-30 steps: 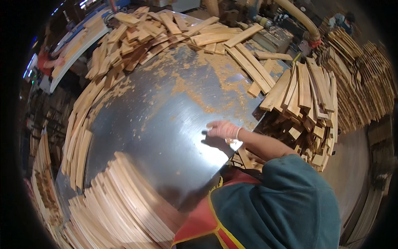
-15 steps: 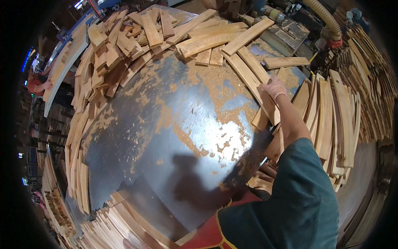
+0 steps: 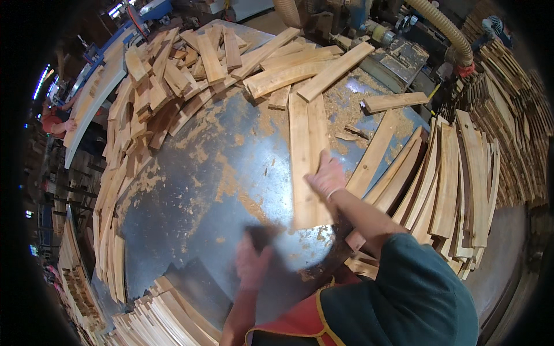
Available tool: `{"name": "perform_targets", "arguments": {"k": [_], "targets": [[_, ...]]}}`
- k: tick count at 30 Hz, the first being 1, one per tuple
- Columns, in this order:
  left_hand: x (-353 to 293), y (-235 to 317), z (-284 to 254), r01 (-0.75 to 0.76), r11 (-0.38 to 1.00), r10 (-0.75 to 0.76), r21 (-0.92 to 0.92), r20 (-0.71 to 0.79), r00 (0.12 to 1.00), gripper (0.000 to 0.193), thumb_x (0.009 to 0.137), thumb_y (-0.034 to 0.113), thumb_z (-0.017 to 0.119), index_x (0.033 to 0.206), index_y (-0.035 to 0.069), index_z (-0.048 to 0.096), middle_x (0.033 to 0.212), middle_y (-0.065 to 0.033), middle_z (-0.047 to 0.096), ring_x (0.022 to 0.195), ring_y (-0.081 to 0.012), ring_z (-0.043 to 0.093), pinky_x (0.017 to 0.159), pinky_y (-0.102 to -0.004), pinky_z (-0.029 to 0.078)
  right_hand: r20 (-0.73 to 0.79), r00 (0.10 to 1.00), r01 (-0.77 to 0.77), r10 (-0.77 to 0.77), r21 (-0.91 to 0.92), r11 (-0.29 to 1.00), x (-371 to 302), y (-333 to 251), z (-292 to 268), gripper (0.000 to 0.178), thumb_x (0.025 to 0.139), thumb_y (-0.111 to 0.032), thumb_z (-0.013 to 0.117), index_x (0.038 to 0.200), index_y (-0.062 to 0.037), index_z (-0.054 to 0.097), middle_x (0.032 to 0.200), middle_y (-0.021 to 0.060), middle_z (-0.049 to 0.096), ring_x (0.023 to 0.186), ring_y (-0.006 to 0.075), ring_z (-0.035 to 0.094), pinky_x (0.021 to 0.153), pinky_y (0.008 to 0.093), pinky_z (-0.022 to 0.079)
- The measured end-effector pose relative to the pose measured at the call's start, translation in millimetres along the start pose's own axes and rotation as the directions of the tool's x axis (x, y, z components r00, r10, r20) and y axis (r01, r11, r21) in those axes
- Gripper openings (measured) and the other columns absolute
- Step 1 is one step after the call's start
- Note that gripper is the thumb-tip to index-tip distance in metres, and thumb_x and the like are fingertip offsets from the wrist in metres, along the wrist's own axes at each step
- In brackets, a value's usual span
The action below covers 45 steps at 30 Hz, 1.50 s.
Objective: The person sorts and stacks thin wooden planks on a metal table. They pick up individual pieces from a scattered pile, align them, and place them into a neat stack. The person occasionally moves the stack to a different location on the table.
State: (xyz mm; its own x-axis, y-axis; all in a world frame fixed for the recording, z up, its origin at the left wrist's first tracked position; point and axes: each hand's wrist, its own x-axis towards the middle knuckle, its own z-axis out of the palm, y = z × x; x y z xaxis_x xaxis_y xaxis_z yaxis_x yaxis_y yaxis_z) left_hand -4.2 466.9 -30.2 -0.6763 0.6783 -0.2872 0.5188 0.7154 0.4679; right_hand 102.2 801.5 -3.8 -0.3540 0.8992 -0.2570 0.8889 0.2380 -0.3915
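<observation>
Two light wooden boards (image 3: 299, 164) lie side by side on the dark metal tabletop, their long sides running away from me. My right hand (image 3: 327, 177) grips them near their near half, thumb over the top and fingers toward the right edge. Their far ends pass under another plank (image 3: 336, 72) that lies slantwise. To the left, above the tabletop (image 3: 190, 213), my left hand (image 3: 252, 262) hangs with thumb and fingers apart and nothing in it. It is slightly blurred and apart from the boards.
A heap of short wood pieces (image 3: 153, 81) covers the far left. Rows of planks stand at the right (image 3: 447, 179) and at the near left (image 3: 167, 317). Sawdust is scattered over the table. A machine (image 3: 404, 57) and ribbed hose (image 3: 444, 26) stand beyond; another person (image 3: 55, 124) is far left.
My right hand has drawn the two boards left and toward me, turning them nearly straight. My left hand has come into view from below.
</observation>
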Motion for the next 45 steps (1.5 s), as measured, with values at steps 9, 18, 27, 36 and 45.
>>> {"name": "perform_targets", "arguments": {"k": [9,18,27,36,45], "targets": [[53,-110,50,-0.145,0.867,0.234,-0.476,0.132,0.963,0.041,0.096,0.028,0.066,0.126,-0.001,0.063,0.106,-0.0148,0.071,0.092,-0.0238,0.069,0.081,-0.0411,0.056,0.512,0.843,-0.503,-0.167,0.859,0.093,-96,-30,141,0.062,0.086,-0.013,0.080,0.142,0.0001,0.058,0.118,0.0212,0.072,0.101,0.0362,0.073,0.093,0.0442,0.061],[-168,-70,-38,0.130,0.959,-0.080,-0.252,0.201,0.976,0.097,0.086,0.056,0.077,0.162,0.008,0.039,0.155,-0.0220,0.051,0.137,-0.0433,0.057,0.114,-0.0496,0.047,0.709,0.660,-0.464,-0.249,0.646,0.607,-339,-55,148,0.057,0.094,-0.041,0.077,0.134,-0.0023,0.065,0.114,0.0147,0.076,0.104,0.0247,0.073,0.092,0.0378,0.058],[-315,-182,-19,0.109,0.969,-0.046,0.223,-0.272,0.961,0.045,0.082,0.023,0.067,0.124,0.006,0.065,0.131,-0.0191,0.067,0.123,-0.0403,0.065,0.110,-0.0541,0.050,0.706,0.310,0.185,-0.637,0.612,0.769,-344,-53,162,0.071,0.100,-0.033,0.075,0.157,-0.0001,0.048,0.108,0.0039,0.067,0.102,0.0137,0.060,0.095,0.0296,0.051],[-313,-207,-7,0.616,0.561,-0.521,0.553,-0.343,0.782,0.075,0.094,0.031,0.066,0.163,0.015,0.041,0.163,-0.0101,0.044,0.151,-0.0362,0.044,0.121,-0.0491,0.043,0.189,0.956,0.194,-0.223,0.160,0.968,-93,25,39,0.067,0.090,-0.052,0.066,0.129,0.0018,0.069,0.116,0.0275,0.075,0.111,0.0388,0.072,0.099,0.0449,0.055],[-168,-149,-62,0.448,0.818,-0.357,0.362,-0.290,0.888,0.093,0.085,0.032,0.082,0.164,0.009,0.040,0.162,-0.0176,0.048,0.149,-0.0373,0.047,0.120,-0.0487,0.042,-0.244,0.879,-0.429,0.409,-0.031,0.903,58,130,-38,0.068,0.085,-0.040,0.076,0.141,-0.0043,0.060,0.131,0.0283,0.071,0.123,0.0428,0.069,0.106,0.0481,0.055]]}}
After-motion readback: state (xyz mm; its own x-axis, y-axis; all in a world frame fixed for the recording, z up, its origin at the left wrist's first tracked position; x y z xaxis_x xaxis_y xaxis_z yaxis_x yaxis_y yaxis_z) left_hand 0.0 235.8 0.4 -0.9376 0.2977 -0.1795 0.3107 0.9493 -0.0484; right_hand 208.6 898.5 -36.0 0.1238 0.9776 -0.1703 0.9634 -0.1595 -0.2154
